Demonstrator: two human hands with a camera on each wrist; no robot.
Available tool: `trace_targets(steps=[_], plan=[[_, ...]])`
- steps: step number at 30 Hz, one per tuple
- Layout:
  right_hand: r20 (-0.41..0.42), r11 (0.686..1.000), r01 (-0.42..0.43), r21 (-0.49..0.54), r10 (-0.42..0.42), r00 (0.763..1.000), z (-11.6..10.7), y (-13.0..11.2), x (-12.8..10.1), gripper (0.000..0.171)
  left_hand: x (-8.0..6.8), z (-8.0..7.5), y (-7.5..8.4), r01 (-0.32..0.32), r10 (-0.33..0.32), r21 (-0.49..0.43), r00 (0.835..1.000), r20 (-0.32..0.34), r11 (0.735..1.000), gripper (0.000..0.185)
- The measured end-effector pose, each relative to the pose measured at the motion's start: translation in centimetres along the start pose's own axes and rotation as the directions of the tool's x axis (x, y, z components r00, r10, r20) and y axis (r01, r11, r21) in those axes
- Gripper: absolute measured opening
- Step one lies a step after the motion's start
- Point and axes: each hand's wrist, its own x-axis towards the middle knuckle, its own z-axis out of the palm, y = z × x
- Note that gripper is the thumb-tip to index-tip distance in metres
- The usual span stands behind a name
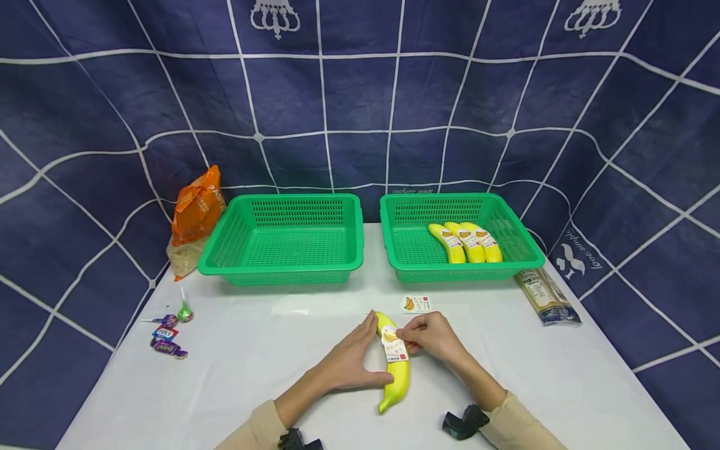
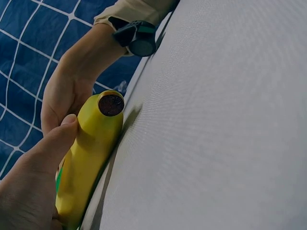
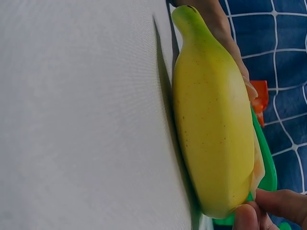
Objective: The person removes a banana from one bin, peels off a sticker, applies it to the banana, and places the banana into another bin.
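Note:
A yellow banana [image 1: 399,380] lies on the white table in front of me, its stem end toward me. My left hand [image 1: 350,361] holds it from the left, thumb low on the near part and fingers at the far end. A white label with a banana picture [image 1: 395,351] lies along the upper side of the banana. At the label's right edge, my right hand [image 1: 434,337] pinches it between thumb and forefinger. In the right wrist view, part of the label [image 3: 259,165] stands off the peel beside those fingertips. Another label [image 1: 416,304] lies just beyond the banana.
Behind stand two green baskets; the right basket [image 1: 461,273] holds three labelled bananas [image 1: 474,247], the left basket [image 1: 281,275] nothing. Wrapped candies [image 1: 165,334] and an orange bag [image 1: 197,209] are at left. A flat packet [image 1: 545,294] lies beside the right basket.

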Motion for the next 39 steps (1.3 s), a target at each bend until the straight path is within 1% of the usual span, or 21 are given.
trace_targets(steps=[4, 10, 15, 20, 25, 28, 31, 33, 36, 39], plan=[[-0.005, 1.0, -0.006, 0.012, 0.006, 1.0, 0.1, 0.1, 0.1, 0.021, 0.0, 0.0, 0.0, 0.005, -0.005, 0.001, 1.0, 0.004, 1.0, 0.119], [0.002, 0.999, -0.03, 0.017, 0.03, 1.0, 0.5, 0.1, 0.3, 0.023, -0.1, -0.3, 0.1, 0.014, -0.014, -0.008, 1.0, -0.012, 1.0, 0.114], [0.007, 0.996, -0.082, 0.03, 0.082, 0.997, 0.6, 0.3, 0.1, 0.027, -0.1, -0.1, 0.1, 0.015, -0.015, -0.006, 1.0, -0.017, 1.0, 0.114], [0.019, 0.987, -0.142, 0.07, 0.141, 0.99, 0.5, 0.6, 0.2, 0.029, -0.1, 0.0, 0.2, 0.021, -0.021, -0.009, 1.0, -0.008, 1.0, 0.114], [0.022, 0.983, -0.162, 0.082, 0.161, 0.987, 0.5, 0.7, 0.4, 0.03, 0.3, -0.2, 0.3, 0.058, -0.061, -0.058, 0.997, -0.052, 0.997, 0.101], [0.032, 0.986, -0.153, 0.067, 0.151, 0.988, 0.5, 0.7, 0.3, 0.033, 0.7, -0.2, 0.3, 0.072, -0.077, -0.065, 0.994, -0.08, 0.995, 0.097], [0.066, 0.99, -0.131, 0.044, 0.128, 0.99, 0.5, 0.6, 0.2, 0.036, 0.8, -0.1, 0.3, 0.078, -0.082, -0.047, 0.993, -0.09, 0.996, 0.099], [0.108, 0.994, -0.107, 0.031, 0.103, 0.989, 0.3, 0.6, 0.1, 0.038, 0.9, 0.0, 0.2, 0.08, -0.083, -0.036, 0.992, -0.098, 0.996, 0.1], [0.184, 0.997, -0.075, 0.026, 0.069, 0.98, -0.1, 0.6, 0.1, 0.039, 0.9, 0.0, 0.2, 0.081, -0.084, -0.03, 0.991, -0.108, 0.996, 0.103], [0.231, 0.998, -0.058, 0.022, 0.051, 0.972, -0.4, 0.6, 0.1, 0.04, 1.0, 0.1, 0.2, 0.076, -0.079, -0.032, 0.99, -0.114, 0.997, 0.105]])
